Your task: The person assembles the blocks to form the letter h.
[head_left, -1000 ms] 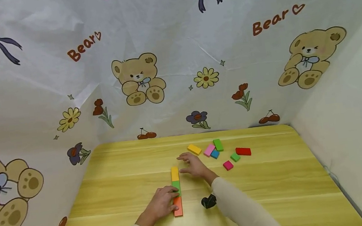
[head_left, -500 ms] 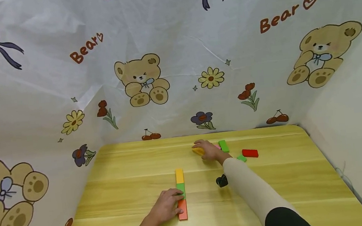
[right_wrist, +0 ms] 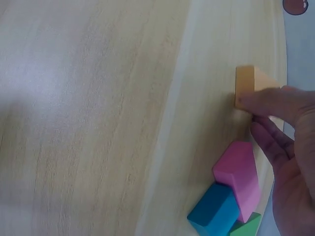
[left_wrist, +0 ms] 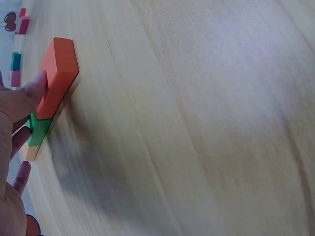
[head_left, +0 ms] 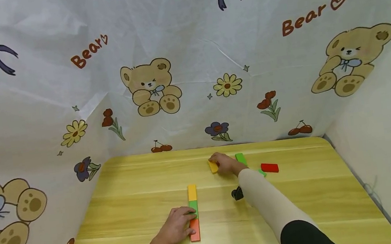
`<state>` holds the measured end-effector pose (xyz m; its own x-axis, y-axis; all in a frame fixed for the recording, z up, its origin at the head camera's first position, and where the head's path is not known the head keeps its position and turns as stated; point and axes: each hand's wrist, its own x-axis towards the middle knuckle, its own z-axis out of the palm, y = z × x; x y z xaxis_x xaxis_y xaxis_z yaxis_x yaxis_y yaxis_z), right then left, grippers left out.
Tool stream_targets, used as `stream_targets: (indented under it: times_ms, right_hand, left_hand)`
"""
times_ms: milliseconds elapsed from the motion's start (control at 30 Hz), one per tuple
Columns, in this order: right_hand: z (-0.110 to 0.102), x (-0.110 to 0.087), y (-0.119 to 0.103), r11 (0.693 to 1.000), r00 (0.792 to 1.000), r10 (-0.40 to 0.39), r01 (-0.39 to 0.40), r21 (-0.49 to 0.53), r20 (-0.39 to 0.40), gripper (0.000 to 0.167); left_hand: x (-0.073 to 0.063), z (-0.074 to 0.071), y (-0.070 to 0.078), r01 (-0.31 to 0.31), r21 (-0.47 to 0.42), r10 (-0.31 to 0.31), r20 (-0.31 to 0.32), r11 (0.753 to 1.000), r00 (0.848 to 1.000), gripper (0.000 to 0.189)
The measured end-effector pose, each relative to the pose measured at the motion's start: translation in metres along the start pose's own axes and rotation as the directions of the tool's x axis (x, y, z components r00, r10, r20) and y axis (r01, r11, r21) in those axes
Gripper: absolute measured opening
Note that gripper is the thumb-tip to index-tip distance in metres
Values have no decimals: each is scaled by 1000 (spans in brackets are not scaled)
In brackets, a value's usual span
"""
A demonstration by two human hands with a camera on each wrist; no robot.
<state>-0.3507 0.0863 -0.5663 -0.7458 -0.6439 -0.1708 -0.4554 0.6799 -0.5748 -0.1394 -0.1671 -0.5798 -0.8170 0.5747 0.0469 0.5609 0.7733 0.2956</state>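
Note:
A straight row on the wooden table [head_left: 143, 177] has an orange-red block [head_left: 195, 232] nearest the person, a green block [head_left: 193, 204] in the middle and a yellow block [head_left: 192, 192] at the far end. My left hand [head_left: 174, 227] rests beside this row, thumb touching the orange-red block and fingertips on the green one. Farther back, my right hand [head_left: 224, 164] pinches another yellow block [head_left: 213, 167] between thumb and fingers. The right wrist view shows that block's end face [right_wrist: 244, 82] turned toward the camera, the fingers partly hidden behind the thumb.
Close to the right hand lie a pink block [right_wrist: 240, 174] and a blue block [right_wrist: 214, 210], touching each other. A green block [head_left: 240, 158], a smaller green block [head_left: 262, 172] and a red block [head_left: 270, 167] lie to the right. A bear-print sheet [head_left: 194, 114] hangs behind the table.
My right hand has moved from beside the row to the back right and taken hold of the loose yellow block, which has turned. The left hand stays at the row.

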Motion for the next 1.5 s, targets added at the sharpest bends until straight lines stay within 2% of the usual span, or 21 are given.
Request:
stream_targets:
  times_ms: [167,267,533,733,1033,1267,1500]
  right_hand:
    - [0,0,-6,994,994,105,-103,47,-44,64]
    - [2,1,-4,993,993,106,-103,55,-58,64]
    - [8,-2,-3,998,991,42,-47,-31,-127,63]
    - [17,-2,-11,1000,985,-11,15,23,-174,63]
    - [27,3,-36,995,984,-32,48,85,-178,63]
    - [37,13,-49,996,988,-71,77,39,-137,60]
    - [41,20,-63,995,989,-97,97,-4,-115,60]
  left_hand:
    - [-1,-3,-3,-12,15,13,-18,1000,1000,43]
    - [-2,-3,-3,-19,16,19,-22,1000,1000,43]
    - [-2,1,-2,-16,10,16,-12,1000,1000,43]
    - [-3,1,0,8,8,-8,15,1000,1000,44]
    - [0,-3,-1,6,14,-7,33,1000,999,44]
    - [0,-4,0,1,13,-2,39,1000,999,43]
    - [-2,-4,-1,-22,21,22,7,1000,1000,42]
